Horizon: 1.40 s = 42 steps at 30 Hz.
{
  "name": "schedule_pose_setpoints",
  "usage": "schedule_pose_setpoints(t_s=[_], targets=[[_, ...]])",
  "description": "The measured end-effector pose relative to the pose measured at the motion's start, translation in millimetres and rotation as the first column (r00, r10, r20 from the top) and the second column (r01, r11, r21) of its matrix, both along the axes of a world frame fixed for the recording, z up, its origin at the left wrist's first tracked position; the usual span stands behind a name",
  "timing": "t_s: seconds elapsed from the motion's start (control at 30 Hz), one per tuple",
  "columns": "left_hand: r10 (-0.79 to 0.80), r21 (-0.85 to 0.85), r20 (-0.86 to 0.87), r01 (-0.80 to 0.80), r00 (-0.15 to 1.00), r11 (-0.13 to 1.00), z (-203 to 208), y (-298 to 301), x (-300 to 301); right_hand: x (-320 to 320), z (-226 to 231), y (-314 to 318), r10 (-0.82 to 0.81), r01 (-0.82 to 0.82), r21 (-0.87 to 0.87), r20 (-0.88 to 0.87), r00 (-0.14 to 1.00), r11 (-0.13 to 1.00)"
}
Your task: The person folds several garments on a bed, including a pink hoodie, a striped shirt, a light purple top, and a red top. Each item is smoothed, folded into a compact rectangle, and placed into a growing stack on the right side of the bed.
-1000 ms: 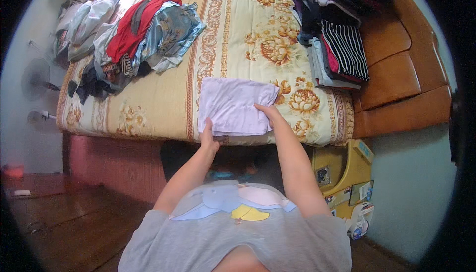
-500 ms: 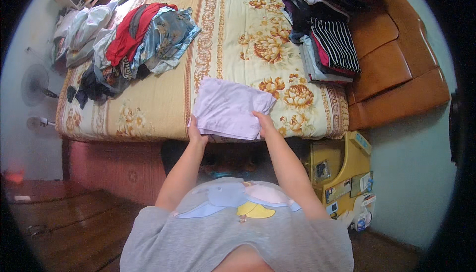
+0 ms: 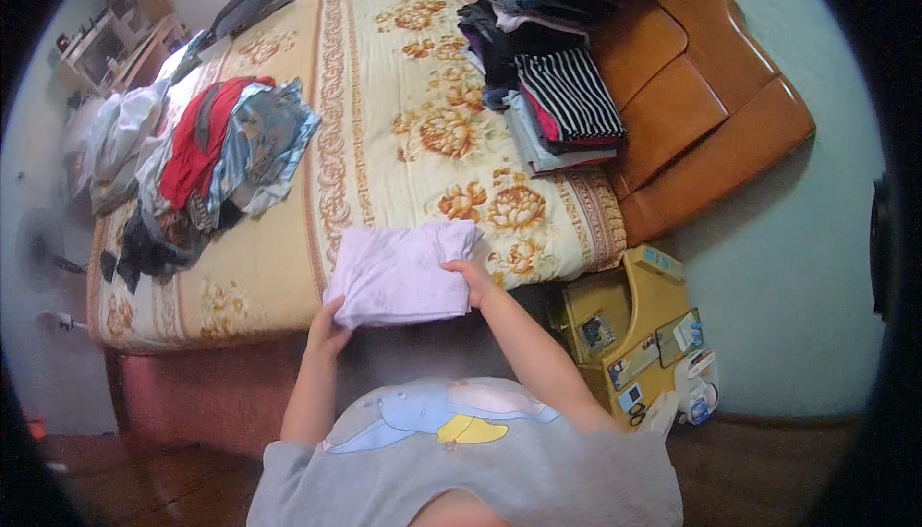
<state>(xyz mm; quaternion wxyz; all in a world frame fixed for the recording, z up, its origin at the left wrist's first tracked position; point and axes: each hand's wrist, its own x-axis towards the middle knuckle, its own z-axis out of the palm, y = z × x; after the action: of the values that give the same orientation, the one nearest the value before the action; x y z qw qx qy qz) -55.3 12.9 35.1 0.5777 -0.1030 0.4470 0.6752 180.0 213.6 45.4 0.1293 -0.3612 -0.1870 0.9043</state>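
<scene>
Between my two hands is a folded pale lavender garment (image 3: 401, 273), held at the near edge of the bed. My left hand (image 3: 330, 323) grips its lower left corner, fingers hidden beneath the cloth. On the right side, my right hand (image 3: 471, 282) pinches the edge with the thumb on top. The garment's exact kind cannot be told from its folded shape. Whether its underside rests on the bed is hidden.
A loose heap of clothes (image 3: 206, 157) lies on the left of the flowered bedspread (image 3: 384, 172). Folded clothes, a striped one (image 3: 569, 95) among them, are stacked by the brown headboard (image 3: 687, 109). A yellow bedside cabinet (image 3: 624, 316) stands at right, a fan (image 3: 43, 247) at left.
The view has swung toward the right, so the bed appears tilted and shifted left. The lavender garment stays in both hands and sits lower and further left in the picture.
</scene>
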Motion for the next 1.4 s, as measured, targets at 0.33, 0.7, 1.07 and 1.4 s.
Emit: schedule_pose_setpoints(t_s=[0.33,0.7,1.07,1.4], targets=[[0.001,0.127,0.238,-0.032,0.971,0.991,32.4,7.6,66.3,54.0,39.8,9.6,-0.094,0.082,0.126,0.090,0.992,0.989],[-0.248,0.383,-0.011,0.233,0.969,0.894,134.1,203.2,106.8,144.2,175.2,159.2,-0.307,0.298,0.492,-0.064,0.949,0.818],[-0.279,0.601,-0.024,0.237,0.960,0.764,166.6,481.8,224.3,209.2,266.8,424.8,-0.737,-0.428,0.898,0.356,0.575,0.100],[-0.201,0.368,-0.377,0.345,0.904,0.864,115.7,507.9,245.2,162.6,113.9,439.5,-0.813,-0.885,0.440,0.452,0.367,-0.155]])
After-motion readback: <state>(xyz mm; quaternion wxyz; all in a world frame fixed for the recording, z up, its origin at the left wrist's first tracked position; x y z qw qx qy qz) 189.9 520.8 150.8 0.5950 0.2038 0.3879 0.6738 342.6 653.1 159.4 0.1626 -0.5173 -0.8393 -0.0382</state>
